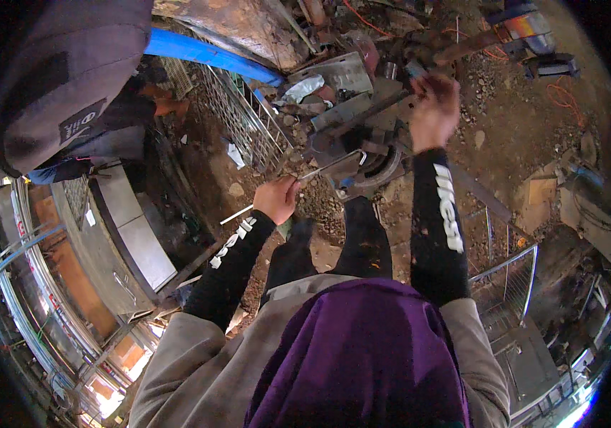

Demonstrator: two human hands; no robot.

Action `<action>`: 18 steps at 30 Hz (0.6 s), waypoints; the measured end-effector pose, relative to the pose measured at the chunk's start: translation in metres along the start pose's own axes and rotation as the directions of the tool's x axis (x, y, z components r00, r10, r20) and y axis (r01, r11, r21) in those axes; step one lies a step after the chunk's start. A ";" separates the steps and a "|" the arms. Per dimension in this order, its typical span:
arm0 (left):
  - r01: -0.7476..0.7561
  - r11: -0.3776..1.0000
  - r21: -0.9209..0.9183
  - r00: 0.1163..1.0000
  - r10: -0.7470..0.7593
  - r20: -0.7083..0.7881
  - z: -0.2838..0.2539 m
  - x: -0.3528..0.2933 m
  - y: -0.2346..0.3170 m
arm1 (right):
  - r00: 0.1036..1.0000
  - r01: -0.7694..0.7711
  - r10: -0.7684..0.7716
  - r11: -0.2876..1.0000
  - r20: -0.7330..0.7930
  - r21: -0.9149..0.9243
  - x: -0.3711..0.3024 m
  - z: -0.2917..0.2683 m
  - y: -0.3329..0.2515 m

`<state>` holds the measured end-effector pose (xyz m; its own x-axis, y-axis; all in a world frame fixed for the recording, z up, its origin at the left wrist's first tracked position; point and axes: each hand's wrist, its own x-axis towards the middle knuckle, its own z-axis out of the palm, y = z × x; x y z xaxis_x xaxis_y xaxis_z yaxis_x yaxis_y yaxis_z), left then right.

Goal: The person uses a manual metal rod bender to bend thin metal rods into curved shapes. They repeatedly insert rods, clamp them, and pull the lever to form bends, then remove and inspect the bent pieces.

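A thin metal rod (320,170) with a hooked far end passes through my left hand (275,200), whose fingers are closed round it. Its pale straight tail sticks out on the left. The hook lies over a dark metal fixture (377,167) with a curved, half-ring part, low in front of my legs. My right hand (435,110) is raised to the right of the fixture, fingers curled and slightly blurred. A dark bar (373,113) runs from the fixture toward those fingers. A small greyish piece shows at the fingertips; what the hand grips is unclear.
At the left stands another person (77,85) in dark clothing. Near the top lie a blue beam (213,55), a metal grate (248,125) and scrap metal. An orange-and-blue machine (526,32) and orange cord (566,100) are at the far right. A wire rack (516,278) stands lower right.
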<state>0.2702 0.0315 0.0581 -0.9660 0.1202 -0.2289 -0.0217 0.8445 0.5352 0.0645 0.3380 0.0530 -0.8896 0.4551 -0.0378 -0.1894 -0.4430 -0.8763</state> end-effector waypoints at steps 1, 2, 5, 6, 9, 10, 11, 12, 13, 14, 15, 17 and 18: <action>-0.019 1.000 0.019 1.000 0.019 0.009 -0.001 0.005 0.003 | 0.997 -0.071 0.074 0.995 -0.034 0.075 0.006 -0.048 0.007; 0.006 0.999 0.042 1.000 -0.006 0.007 0.000 -0.003 0.000 | 0.911 -0.204 0.283 0.941 -0.300 0.269 -0.010 -0.038 -0.016; -0.011 0.999 0.043 1.000 0.011 0.010 0.000 -0.002 -0.001 | 0.903 -0.126 0.080 0.989 -0.422 -0.082 -0.040 -0.115 -0.004; -0.004 0.999 0.037 1.000 0.003 0.011 -0.001 -0.001 0.001 | 0.907 -0.101 0.020 0.980 -0.422 -0.170 -0.042 -0.111 0.006; -0.006 0.999 0.049 1.000 0.006 -0.007 -0.002 -0.001 0.009 | 0.964 -0.106 0.099 0.994 -0.247 -0.015 -0.013 -0.019 0.025; -0.068 0.996 0.058 0.998 0.069 -0.008 0.004 0.007 0.013 | 0.978 -0.124 0.122 0.992 -0.172 -0.004 0.005 0.002 0.024; -0.101 0.991 0.085 0.994 0.103 -0.018 0.002 0.008 0.008 | 0.984 -0.162 0.160 0.986 -0.076 -0.028 0.013 0.022 0.027; -0.056 0.993 0.101 0.998 0.055 0.015 0.002 0.005 0.008 | 0.990 -0.135 0.138 0.986 0.028 -0.095 0.018 0.033 0.029; -0.016 0.993 0.117 0.999 0.010 0.050 0.001 0.003 0.007 | 0.989 -0.084 0.103 0.982 0.110 -0.170 0.016 0.037 0.028; 0.021 0.991 0.133 0.996 -0.032 0.086 0.001 0.002 0.008 | 0.982 -0.023 0.066 0.972 0.175 -0.235 0.014 0.031 0.021; 0.005 0.994 0.109 0.999 -0.011 0.048 -0.001 -0.003 0.007 | 0.974 0.001 0.062 0.960 0.216 -0.279 0.012 0.025 0.018; -0.050 0.997 0.066 0.998 0.052 -0.032 -0.001 -0.002 0.007 | 0.957 -0.024 0.137 0.916 0.255 -0.401 0.017 0.014 0.010; -0.043 0.997 0.064 0.998 0.046 -0.040 -0.001 -0.002 0.005 | 0.858 0.333 -0.028 0.790 0.513 -0.514 0.015 0.018 0.002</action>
<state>0.2718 0.0350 0.0624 -0.9754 0.1381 -0.1717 0.0368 0.8704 0.4911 0.0431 0.3301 0.0593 -0.9712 0.0066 0.2383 -0.2323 0.1984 -0.9522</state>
